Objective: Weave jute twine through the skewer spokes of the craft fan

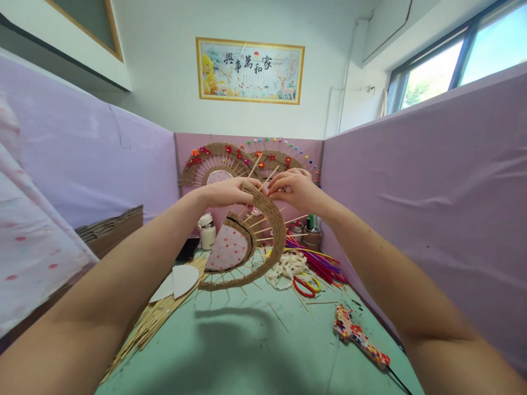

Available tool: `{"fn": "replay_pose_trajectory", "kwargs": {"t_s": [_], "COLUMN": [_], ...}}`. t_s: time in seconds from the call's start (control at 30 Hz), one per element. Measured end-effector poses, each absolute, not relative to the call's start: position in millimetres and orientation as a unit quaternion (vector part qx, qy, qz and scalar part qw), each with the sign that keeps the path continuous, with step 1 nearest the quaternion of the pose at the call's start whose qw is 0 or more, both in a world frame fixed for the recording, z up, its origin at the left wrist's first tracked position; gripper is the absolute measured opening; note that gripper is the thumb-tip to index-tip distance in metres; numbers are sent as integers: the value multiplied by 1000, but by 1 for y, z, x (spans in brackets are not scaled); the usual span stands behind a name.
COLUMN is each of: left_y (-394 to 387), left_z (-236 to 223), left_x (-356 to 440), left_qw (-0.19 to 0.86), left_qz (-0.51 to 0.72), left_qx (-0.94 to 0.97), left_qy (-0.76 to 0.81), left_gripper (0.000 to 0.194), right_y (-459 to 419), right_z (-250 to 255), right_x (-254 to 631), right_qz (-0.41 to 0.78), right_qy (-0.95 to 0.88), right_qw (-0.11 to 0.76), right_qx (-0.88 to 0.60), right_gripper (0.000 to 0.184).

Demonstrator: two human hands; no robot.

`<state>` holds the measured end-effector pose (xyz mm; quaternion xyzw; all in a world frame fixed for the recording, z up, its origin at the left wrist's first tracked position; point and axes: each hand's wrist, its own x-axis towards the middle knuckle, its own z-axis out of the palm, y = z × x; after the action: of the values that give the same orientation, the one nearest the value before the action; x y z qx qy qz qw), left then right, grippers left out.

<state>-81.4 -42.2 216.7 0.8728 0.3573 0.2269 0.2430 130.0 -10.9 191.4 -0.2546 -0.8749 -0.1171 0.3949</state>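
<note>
Head view: left hand (236, 191) grips fan (279, 230) at top rim; fan hangs below both hands. Right hand (298, 189) beside rim, fingers bunched near stick (272, 174); cannot tell if gripping. Risk: uneven push skews stick, bends rim.

This looks like a small craft workshop: a green worktable (263, 351) carries bamboo skewers (154, 323) at seven o'clock, red-handled scissors (303, 287) and a patterned glue gun (359, 336) toward four o'clock, while flower-trimmed fan-shaped pieces (220, 149) stand at twelve o'clock between fabric-covered partitions (428, 208).
</note>
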Motion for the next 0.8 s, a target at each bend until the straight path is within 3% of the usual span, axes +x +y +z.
{"fn": "replay_pose_trajectory", "kwargs": {"t_s": [0.8], "left_y": [-34], "left_z": [213], "left_x": [-78], "left_qw": [244], "left_qz": [221], "left_qx": [876], "left_qy": [352], "left_gripper": [31], "right_y": [-15], "right_z": [191], "right_x": [135], "right_qz": [-81], "right_qy": [-872], "right_qw": [394], "right_qx": [-280], "right_gripper": [9]}}
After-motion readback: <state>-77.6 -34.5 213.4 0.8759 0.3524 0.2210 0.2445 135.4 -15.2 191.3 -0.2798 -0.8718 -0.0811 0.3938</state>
